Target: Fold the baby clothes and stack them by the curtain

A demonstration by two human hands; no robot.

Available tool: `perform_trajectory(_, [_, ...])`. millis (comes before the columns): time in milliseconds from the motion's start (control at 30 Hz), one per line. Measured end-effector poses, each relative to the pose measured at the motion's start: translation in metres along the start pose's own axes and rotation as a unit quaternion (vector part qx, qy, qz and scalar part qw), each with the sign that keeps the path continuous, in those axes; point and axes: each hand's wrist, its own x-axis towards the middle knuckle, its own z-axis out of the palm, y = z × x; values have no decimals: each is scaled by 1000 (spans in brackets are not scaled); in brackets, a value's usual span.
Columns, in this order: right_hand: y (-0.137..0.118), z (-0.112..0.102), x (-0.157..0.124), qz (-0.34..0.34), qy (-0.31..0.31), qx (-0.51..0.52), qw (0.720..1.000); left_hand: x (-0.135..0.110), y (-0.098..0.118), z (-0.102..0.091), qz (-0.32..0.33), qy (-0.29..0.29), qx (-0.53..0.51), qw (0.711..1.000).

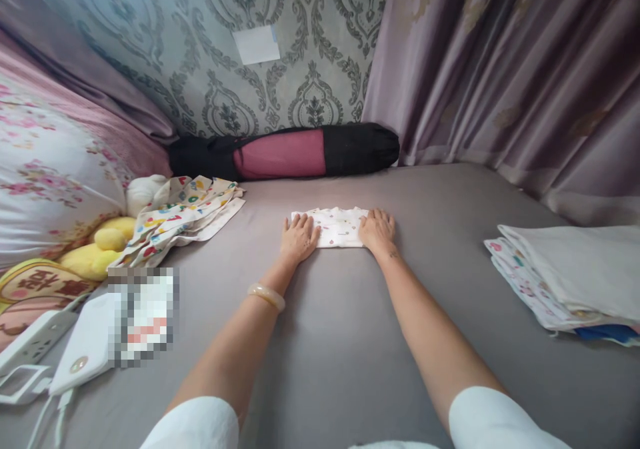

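Note:
A small folded white cloth with a tiny coloured print (337,227) lies on the grey bed sheet (350,342). My left hand (299,237) lies flat on its left end, fingers stretched out. My right hand (377,229) lies flat on its right end, fingers also spread. Both palms press down on the cloth; neither hand grips it. A pale bangle (266,295) sits on my left wrist.
A heap of printed cloth (185,215) lies at the left beside yellow and white soft toys (103,245) and a floral pillow. A black and pink roll bag (285,150) lies along the wall. Folded cloths (565,279) are stacked at right. White power strips (55,352) sit front left.

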Motion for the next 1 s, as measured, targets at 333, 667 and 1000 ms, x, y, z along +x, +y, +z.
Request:
perform_trajectory(333, [24, -26, 45, -46, -133, -38, 989, 46, -11, -16, 28, -32, 51, 998])
perform_trajectory(667, [18, -37, 72, -11, -252, -42, 967, 90, -20, -19, -90, -195, 6, 977])
perform_trajectory(1000, [17, -32, 72, -15, -240, -34, 970, 94, -14, -24, -108, -211, 27, 971])
